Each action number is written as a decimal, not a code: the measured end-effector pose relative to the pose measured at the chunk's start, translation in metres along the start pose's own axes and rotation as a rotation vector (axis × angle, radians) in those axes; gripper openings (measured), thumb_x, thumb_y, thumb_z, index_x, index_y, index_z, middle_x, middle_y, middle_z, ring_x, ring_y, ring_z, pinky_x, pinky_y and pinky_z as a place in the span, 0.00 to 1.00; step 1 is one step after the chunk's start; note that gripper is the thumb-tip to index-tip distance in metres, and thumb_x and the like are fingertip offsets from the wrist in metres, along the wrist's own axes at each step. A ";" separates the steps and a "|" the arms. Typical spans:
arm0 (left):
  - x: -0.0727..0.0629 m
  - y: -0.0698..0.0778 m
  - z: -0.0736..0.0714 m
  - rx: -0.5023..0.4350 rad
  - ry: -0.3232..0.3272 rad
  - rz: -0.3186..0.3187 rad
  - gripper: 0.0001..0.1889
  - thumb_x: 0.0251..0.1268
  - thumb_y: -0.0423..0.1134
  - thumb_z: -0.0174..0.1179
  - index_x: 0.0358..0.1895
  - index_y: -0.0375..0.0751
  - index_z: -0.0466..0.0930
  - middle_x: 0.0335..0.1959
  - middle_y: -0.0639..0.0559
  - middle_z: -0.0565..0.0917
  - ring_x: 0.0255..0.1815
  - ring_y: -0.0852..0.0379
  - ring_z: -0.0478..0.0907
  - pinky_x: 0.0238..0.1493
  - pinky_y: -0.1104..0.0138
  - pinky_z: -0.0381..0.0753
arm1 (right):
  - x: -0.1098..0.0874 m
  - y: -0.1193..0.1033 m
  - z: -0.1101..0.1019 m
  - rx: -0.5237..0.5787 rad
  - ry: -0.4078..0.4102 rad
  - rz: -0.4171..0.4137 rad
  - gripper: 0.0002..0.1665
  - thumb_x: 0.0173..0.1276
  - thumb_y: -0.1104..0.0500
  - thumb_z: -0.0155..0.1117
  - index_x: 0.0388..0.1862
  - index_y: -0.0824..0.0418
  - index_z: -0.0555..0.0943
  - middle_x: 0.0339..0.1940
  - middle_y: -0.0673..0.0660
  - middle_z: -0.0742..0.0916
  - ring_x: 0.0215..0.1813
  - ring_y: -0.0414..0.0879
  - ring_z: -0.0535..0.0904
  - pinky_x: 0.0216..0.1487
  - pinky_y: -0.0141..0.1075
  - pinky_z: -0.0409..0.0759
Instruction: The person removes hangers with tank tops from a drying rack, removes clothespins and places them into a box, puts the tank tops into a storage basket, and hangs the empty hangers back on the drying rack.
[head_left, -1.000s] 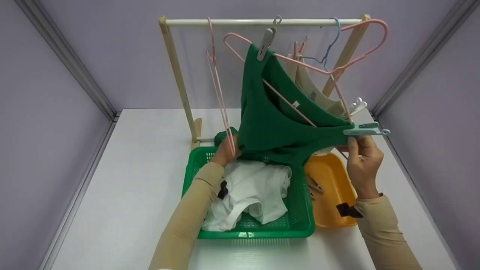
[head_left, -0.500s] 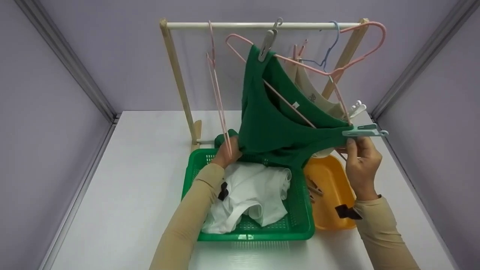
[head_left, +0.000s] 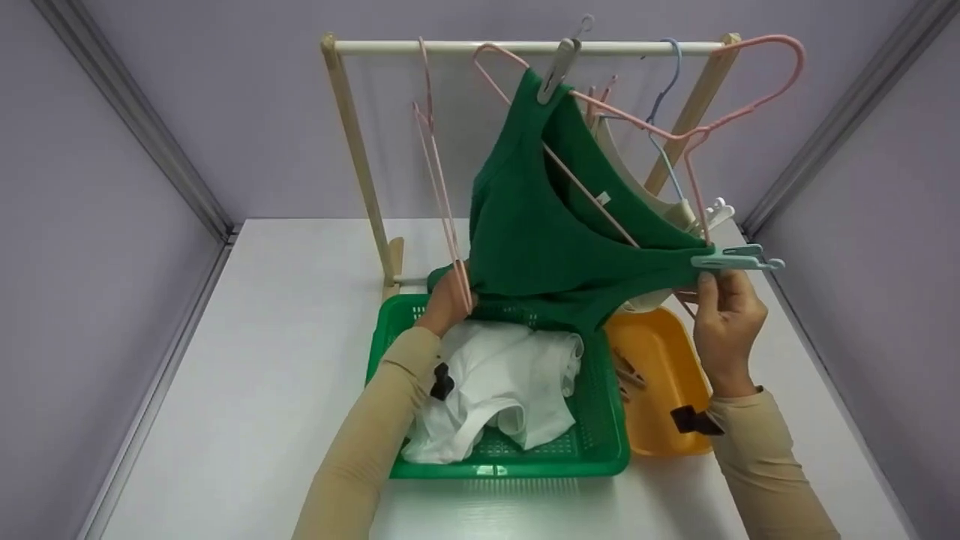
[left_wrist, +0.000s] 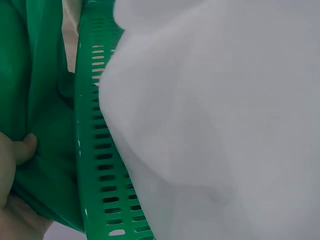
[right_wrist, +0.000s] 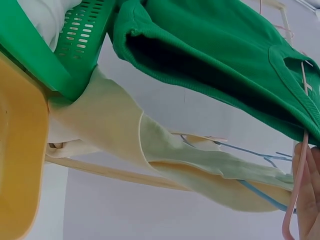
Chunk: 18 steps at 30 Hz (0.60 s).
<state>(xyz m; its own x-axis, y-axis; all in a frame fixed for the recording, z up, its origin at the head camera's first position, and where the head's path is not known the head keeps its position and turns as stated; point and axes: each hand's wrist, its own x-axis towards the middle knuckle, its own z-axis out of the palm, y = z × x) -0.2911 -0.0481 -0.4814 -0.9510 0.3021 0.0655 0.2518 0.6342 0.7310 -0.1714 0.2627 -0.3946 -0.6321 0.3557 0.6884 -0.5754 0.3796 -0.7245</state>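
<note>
A green tank top (head_left: pixel 540 232) hangs tilted on a pink hanger (head_left: pixel 630 116). A grey clothespin (head_left: pixel 556 71) clips its upper strap; a mint clothespin (head_left: pixel 731 261) clips the lower right strap. My right hand (head_left: pixel 726 326) pinches that right strap and the hanger's end just below the mint clothespin. At the lower left, my left hand (head_left: pixel 448 301) grips the top's fabric, partly behind a second pink hanger (head_left: pixel 442 202). In the left wrist view the thumb (left_wrist: pixel 26 147) presses on the green cloth. The right wrist view shows the fingers (right_wrist: pixel 310 185) behind the hanger.
A green basket (head_left: pixel 510 470) holds white clothing (head_left: pixel 517 375). Beside it, an orange tray (head_left: pixel 664 420) contains several clothespins (head_left: pixel 628 371). A beige garment (head_left: pixel 637 184) hangs on a blue hanger (head_left: pixel 664 90) from the rack's white rod (head_left: pixel 495 48).
The green top's upper strap and the hanger's hook have swung rightward and slightly up. My left hand has shifted a little left with the fabric; the right hand has hardly moved.
</note>
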 end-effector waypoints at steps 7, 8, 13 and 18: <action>-0.001 0.010 -0.005 -0.045 0.055 0.029 0.24 0.66 0.25 0.43 0.66 0.26 0.63 0.63 0.33 0.74 0.63 0.42 0.73 0.70 0.53 0.70 | -0.003 0.001 0.002 -0.067 -0.027 -0.010 0.09 0.69 0.73 0.53 0.42 0.80 0.77 0.33 0.34 0.85 0.31 0.26 0.84 0.36 0.20 0.82; -0.001 0.013 -0.006 -0.046 0.065 0.032 0.23 0.67 0.26 0.43 0.66 0.26 0.64 0.63 0.32 0.74 0.63 0.42 0.73 0.70 0.53 0.70 | -0.003 0.000 0.003 -0.079 -0.033 -0.013 0.09 0.69 0.73 0.53 0.42 0.81 0.77 0.33 0.33 0.85 0.31 0.26 0.84 0.36 0.20 0.82; -0.002 0.028 -0.013 -0.181 0.097 0.054 0.19 0.74 0.30 0.44 0.64 0.25 0.63 0.61 0.32 0.73 0.63 0.42 0.71 0.72 0.52 0.66 | -0.004 -0.001 0.003 -0.105 -0.048 -0.018 0.09 0.70 0.73 0.53 0.41 0.81 0.76 0.33 0.32 0.84 0.32 0.25 0.84 0.37 0.19 0.82; -0.004 0.036 -0.015 -0.303 0.145 0.057 0.23 0.73 0.30 0.44 0.68 0.25 0.57 0.64 0.34 0.69 0.64 0.44 0.66 0.75 0.51 0.61 | -0.003 -0.001 0.004 -0.122 -0.038 -0.005 0.10 0.70 0.72 0.53 0.42 0.81 0.76 0.34 0.31 0.84 0.32 0.24 0.83 0.37 0.19 0.82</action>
<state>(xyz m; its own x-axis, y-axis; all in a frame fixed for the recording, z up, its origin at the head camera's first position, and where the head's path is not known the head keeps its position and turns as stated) -0.2810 -0.0371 -0.4456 -0.9581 0.2125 0.1920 0.2611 0.3727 0.8905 -0.1707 0.2579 -0.3957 -0.6500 0.3213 0.6886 -0.5131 0.4829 -0.7096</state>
